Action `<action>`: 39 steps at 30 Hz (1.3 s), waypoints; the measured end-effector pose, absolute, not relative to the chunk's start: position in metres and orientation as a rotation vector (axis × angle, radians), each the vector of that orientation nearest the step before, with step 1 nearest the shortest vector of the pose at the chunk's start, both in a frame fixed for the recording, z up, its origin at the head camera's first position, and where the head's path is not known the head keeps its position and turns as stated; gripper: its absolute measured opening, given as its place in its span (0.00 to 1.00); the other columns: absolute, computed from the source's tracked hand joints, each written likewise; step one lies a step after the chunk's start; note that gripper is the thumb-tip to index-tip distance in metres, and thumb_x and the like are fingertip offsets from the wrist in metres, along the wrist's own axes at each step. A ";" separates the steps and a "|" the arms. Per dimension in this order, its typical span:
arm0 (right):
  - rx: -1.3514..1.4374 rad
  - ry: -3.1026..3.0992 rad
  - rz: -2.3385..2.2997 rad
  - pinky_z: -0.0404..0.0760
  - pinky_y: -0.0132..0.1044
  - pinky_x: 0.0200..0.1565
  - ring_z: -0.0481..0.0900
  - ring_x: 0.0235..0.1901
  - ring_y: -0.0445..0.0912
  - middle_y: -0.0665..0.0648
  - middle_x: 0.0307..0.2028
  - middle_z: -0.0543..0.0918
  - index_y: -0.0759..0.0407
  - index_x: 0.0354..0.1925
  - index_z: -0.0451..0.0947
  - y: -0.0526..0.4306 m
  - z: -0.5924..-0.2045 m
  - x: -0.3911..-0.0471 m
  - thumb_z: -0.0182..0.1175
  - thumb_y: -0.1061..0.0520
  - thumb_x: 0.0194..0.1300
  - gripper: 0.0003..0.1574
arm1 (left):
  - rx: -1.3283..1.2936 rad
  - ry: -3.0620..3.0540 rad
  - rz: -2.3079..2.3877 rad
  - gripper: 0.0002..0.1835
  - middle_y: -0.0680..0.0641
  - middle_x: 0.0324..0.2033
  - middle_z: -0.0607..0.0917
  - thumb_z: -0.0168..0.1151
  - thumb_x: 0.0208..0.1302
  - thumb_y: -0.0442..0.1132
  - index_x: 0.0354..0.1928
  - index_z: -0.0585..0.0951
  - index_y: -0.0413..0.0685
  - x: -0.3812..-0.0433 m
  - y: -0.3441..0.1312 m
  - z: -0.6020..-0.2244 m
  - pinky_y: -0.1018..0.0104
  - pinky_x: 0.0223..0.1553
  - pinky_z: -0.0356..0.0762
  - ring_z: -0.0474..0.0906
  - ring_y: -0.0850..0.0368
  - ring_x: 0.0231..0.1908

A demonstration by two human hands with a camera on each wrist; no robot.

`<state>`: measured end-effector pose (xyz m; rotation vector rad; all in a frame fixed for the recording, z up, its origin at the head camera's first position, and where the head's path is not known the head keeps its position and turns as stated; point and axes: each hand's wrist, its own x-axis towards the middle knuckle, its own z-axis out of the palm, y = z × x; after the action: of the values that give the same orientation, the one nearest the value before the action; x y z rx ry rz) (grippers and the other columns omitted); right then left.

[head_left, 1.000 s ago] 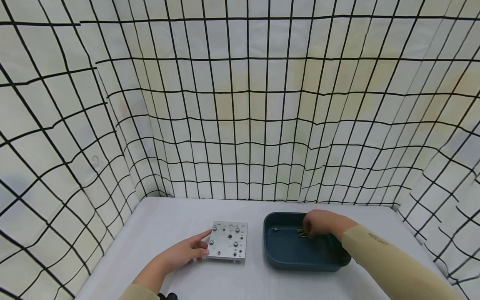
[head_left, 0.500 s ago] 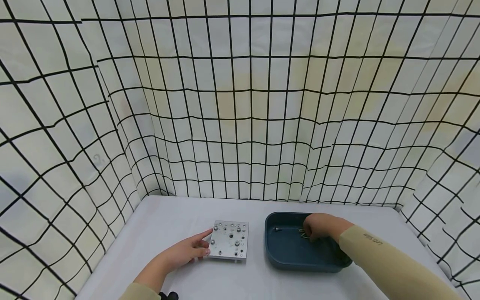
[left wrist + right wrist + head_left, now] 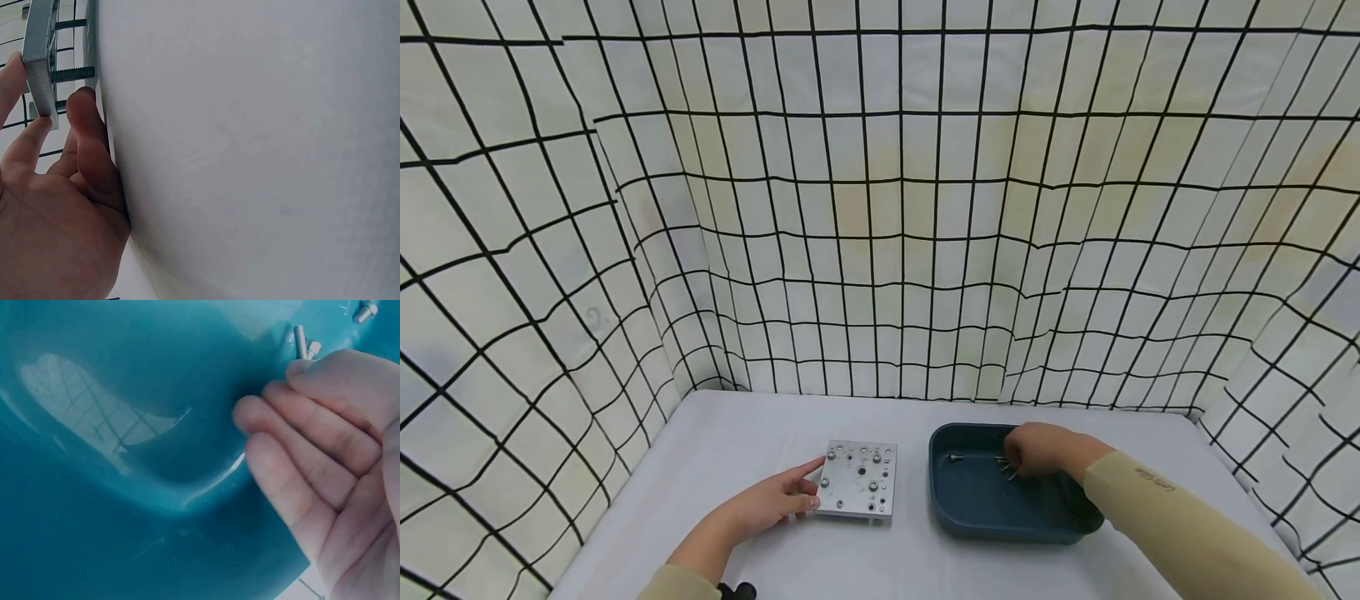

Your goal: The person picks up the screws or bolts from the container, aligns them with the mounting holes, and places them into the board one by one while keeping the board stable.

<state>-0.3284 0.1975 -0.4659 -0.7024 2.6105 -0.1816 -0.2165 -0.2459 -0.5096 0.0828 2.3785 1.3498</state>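
Note:
My left hand (image 3: 766, 506) is at the left edge of a square metal plate (image 3: 850, 487). Its index finger and thumb touch that edge, while the other fingers bend underneath. Several bolts stand in holes of the plate, and threaded shanks (image 3: 73, 75) stick out below it in the left wrist view. Inside a dark blue tray (image 3: 977, 533), my right hand (image 3: 1042, 447) reaches down with bent fingers among loose bolts (image 3: 1004, 464). In the right wrist view a bolt (image 3: 300, 341) shows right behind its thumb tip; I cannot tell whether it is pinched.
Another bolt (image 3: 955, 457) lies apart near the tray's left wall. A white cloth covers the table (image 3: 760, 425). Black netting (image 3: 895, 242) over white sheeting encloses the back and sides. A small black object (image 3: 743, 591) sits by my left sleeve.
The view has shifted slightly. My right hand stays in the tray with small finger movements among the bolts. My left hand and the plate keep their places.

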 end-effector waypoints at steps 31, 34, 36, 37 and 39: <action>-1.000 2.687 -0.414 0.79 0.38 0.40 0.79 0.34 0.34 0.37 0.34 0.83 0.48 0.38 0.88 0.200 -0.442 -0.319 0.66 0.57 0.65 0.05 | 0.079 2.385 1.337 0.41 0.44 0.54 0.78 0.67 0.65 0.48 0.76 0.61 0.54 -0.215 -0.246 -0.507 0.57 0.39 0.71 0.74 0.53 0.39; -0.986 2.686 -0.454 0.79 0.38 0.41 0.79 0.36 0.35 0.38 0.36 0.83 0.49 0.41 0.88 0.196 -0.439 -0.318 0.66 0.56 0.66 0.06 | 0.082 2.372 1.341 0.41 0.43 0.55 0.78 0.67 0.64 0.49 0.76 0.61 0.55 -0.215 -0.247 -0.508 0.57 0.40 0.71 0.74 0.53 0.39; -0.960 2.685 -0.497 0.79 0.38 0.41 0.79 0.37 0.35 0.38 0.37 0.84 0.50 0.42 0.88 0.192 -0.436 -0.316 0.66 0.54 0.66 0.07 | 0.084 2.365 1.342 0.41 0.43 0.55 0.78 0.67 0.64 0.50 0.76 0.61 0.56 -0.216 -0.247 -0.508 0.57 0.40 0.71 0.75 0.53 0.40; -0.959 2.686 -0.522 0.79 0.39 0.41 0.80 0.37 0.36 0.39 0.38 0.84 0.50 0.43 0.88 0.190 -0.433 -0.315 0.65 0.54 0.66 0.08 | 0.089 2.362 1.343 0.41 0.43 0.55 0.78 0.67 0.64 0.50 0.76 0.60 0.56 -0.216 -0.248 -0.509 0.57 0.40 0.71 0.75 0.53 0.40; -0.953 2.694 -0.550 0.79 0.39 0.42 0.80 0.39 0.36 0.39 0.39 0.84 0.50 0.44 0.88 0.185 -0.429 -0.314 0.65 0.54 0.67 0.08 | 0.096 2.361 1.343 0.41 0.43 0.55 0.78 0.67 0.64 0.51 0.76 0.60 0.56 -0.216 -0.248 -0.509 0.57 0.40 0.71 0.75 0.53 0.40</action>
<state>-0.3135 0.1855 -0.4286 -0.9528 2.6943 -0.5500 -0.2163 -0.2478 -0.5088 0.0959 2.3608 1.3426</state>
